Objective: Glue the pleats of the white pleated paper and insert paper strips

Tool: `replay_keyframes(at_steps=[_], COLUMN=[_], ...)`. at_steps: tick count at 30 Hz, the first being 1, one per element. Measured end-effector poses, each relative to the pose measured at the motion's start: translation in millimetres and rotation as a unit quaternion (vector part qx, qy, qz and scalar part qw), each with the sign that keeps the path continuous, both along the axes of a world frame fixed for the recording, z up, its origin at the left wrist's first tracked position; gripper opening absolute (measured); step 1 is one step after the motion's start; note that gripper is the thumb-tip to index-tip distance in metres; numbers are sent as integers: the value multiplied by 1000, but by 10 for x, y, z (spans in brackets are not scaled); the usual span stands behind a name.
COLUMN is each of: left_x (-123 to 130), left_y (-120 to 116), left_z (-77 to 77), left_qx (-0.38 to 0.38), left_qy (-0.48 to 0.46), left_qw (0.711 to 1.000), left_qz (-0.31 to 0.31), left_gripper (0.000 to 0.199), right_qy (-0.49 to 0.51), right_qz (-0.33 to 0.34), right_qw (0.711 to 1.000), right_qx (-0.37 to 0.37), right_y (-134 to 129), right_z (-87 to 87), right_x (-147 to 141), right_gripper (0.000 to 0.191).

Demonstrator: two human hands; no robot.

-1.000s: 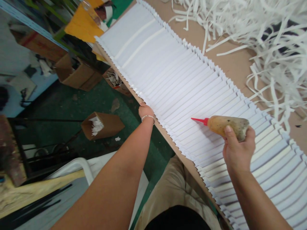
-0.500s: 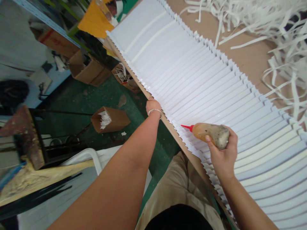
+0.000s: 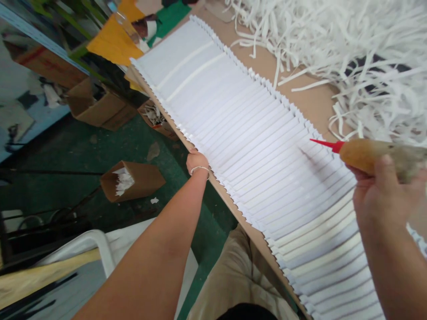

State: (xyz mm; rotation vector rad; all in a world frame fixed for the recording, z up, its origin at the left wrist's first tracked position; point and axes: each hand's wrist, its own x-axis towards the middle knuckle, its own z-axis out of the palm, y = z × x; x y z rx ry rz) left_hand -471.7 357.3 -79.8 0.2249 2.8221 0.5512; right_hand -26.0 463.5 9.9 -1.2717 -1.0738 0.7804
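My right hand (image 3: 383, 191) is closed around a stained, yellowish glue bottle (image 3: 363, 153). Its red nozzle points left, held above the far side of a long row of overlapping white strips (image 3: 253, 142) with zigzag-cut ends. At the near edge of the brown tabletop (image 3: 230, 204), my left hand (image 3: 197, 162), a thin bracelet at its wrist, is curled over the edge beside the strips' ends; its fingertips are hidden. Some strips nearer to me look cream (image 3: 316, 222). Two separate strips (image 3: 187, 64) lie on the smooth white part at the far left.
A tangled heap of thin white offcuts (image 3: 310, 31) covers the table's far right. Below on the green floor stand a carton with white scraps (image 3: 147, 180) and other cardboard boxes (image 3: 103, 106). A yellow sheet (image 3: 110, 42) and a clear bottle (image 3: 125, 22) are at the upper left.
My right hand has carried the glue bottle rightward, from the strips' near ends to their far side. The view has shifted; my left hand stays at the table edge.
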Motion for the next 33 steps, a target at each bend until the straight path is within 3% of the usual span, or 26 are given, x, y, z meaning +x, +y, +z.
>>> replay_keyframes(at_steps=[2, 4, 8, 14, 20, 33], left_x=[-1, -4, -11, -17, -39, -49], left_y=[10, 21, 31, 26, 23, 12], left_z=[15, 30, 44, 26, 3, -61], left_qx=[-8, -15, -25, -34, -35, -26], left_qy=[-13, -21, -21, -17, -16, -9], left_qw=[1000, 1000, 999, 999, 999, 999], left_qz=[10, 16, 16, 15, 16, 17], left_gripper=[36, 35, 33, 33, 32, 33], right_qy=[91, 121, 140, 204, 175, 158], right_qz=[35, 28, -4, -3, -25, 39], right_qw=[994, 990, 984, 976, 980, 980], right_qx=[-47, -72, -112, -80, -94, -111], right_y=[339, 564, 699, 651, 560, -171], right_z=[-87, -188, -342, -341, -248, -81], right_x=[121, 175, 94, -185, -326, -678], right_gripper=[56, 54, 50, 38, 33, 50])
